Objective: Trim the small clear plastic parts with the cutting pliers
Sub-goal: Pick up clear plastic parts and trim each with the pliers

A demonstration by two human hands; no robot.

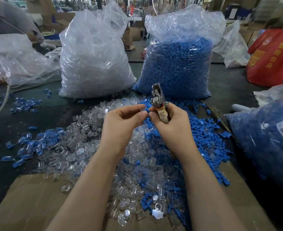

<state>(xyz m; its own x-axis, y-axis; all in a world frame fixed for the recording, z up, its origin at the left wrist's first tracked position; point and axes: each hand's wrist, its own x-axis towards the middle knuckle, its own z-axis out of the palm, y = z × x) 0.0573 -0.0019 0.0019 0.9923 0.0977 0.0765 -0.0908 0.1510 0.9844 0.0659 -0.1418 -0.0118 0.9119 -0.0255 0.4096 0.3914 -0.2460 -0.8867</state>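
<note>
My right hand (170, 125) grips the cutting pliers (159, 100) by their tape-wrapped handle, jaws pointing up and away. My left hand (120, 124) pinches a small part with a blue end (146, 111) between thumb and fingers, right beside the fingertips of my right hand. Whether the part has a clear body I cannot tell. Under both hands lies a heap of small clear plastic parts (80, 144) mixed with blue parts (207, 139).
A big bag of clear parts (94, 60) and a big bag of blue parts (177, 67) stand behind the heap. Another bag of blue parts (267, 142) lies at the right, a red bag (274, 59) beyond it. Brown cardboard (36, 202) covers the near edge.
</note>
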